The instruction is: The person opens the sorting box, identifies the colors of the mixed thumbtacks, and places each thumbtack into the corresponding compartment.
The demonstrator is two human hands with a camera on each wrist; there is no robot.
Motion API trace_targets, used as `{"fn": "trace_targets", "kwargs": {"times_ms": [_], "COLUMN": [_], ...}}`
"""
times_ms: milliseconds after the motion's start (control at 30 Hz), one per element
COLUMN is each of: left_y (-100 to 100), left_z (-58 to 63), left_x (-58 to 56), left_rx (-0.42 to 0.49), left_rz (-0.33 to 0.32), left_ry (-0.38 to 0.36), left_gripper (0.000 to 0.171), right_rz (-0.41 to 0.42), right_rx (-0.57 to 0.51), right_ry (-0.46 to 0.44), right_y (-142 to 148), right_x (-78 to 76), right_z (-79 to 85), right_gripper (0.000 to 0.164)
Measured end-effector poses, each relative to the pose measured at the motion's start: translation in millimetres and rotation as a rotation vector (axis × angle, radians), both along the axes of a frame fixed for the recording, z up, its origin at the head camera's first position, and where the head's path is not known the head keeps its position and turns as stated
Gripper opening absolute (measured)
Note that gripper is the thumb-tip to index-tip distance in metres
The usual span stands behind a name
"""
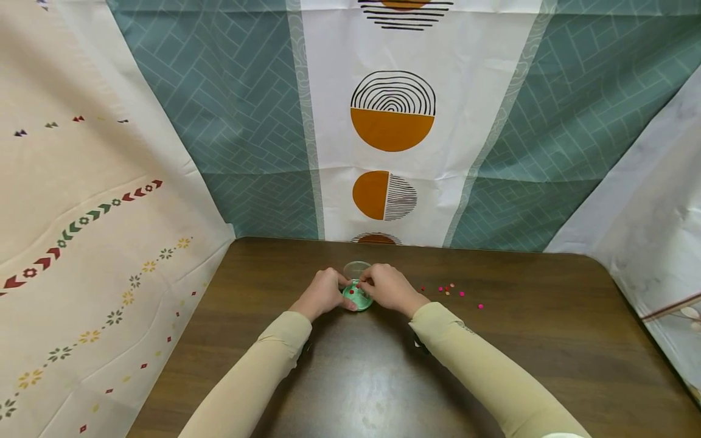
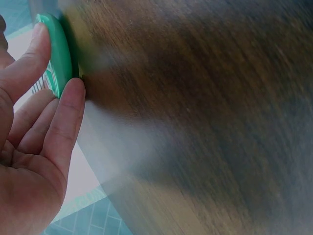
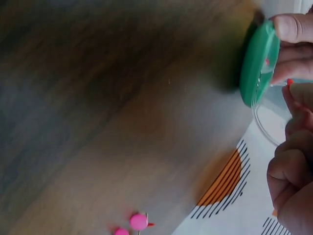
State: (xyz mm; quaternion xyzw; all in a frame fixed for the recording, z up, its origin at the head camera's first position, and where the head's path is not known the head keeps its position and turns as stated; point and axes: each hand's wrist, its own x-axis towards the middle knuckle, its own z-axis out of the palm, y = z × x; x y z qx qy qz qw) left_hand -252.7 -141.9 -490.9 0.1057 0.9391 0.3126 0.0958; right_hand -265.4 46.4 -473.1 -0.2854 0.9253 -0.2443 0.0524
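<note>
Surface (image 1: 350, 365): dark brown, wood-grained and slightly glossy, running beneath and all round the green case.
Backdrop (image 1: 252, 121): creased cloth beyond the case, teal and white panels printed with orange and black-lined circles.
Green case (image 1: 357, 300): shallow, round and smooth, probably plastic, between the two hands; whether it rests fully on the surface is hard to tell.
Clear lid (image 1: 356, 266): thin see-through disc on the case's far side, raised, which likely leaves the inside within reach.
Left hand (image 1: 323, 293): at the case's left, gripping its edge between thumb and fingers, probably to steady it while the other hand works.
Right hand (image 1: 391, 289): at the case's right, fingertips pinching a red pin (image 3: 290, 82); the small head seems to call for so fine a hold.
Loose pins (image 1: 462, 294): scattered right of the case, pink, red and orange; the nearer pink ones show rounded heads and thin metal shafts.
Sleeves (image 1: 465, 353): pale yellow, soft fabric, on the case's near side.
</note>
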Motion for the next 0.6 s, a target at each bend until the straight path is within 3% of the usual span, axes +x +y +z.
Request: {"fn": "trace_targets", "kwargs": {"times_ms": [233,600], "left_y": [-0.8,-0.1], "left_z": [-1.2,0.5], "left_x": [-1.3,-0.6], "left_rx": [-0.010,-0.008], "left_rz": [0.002,0.003], "left_ry": [0.009,-0.009], "left_gripper": [0.061,0.056], "right_rz": [-0.026,-0.031], "right_rx": [0.056,0.049], "right_ry": [0.073,0.000], "right_y": [-8.0,-15.6], "right_x": [1.8,5.1], "right_z": [-5.0,-9.6], "right_gripper": [0.012,0.015]}}
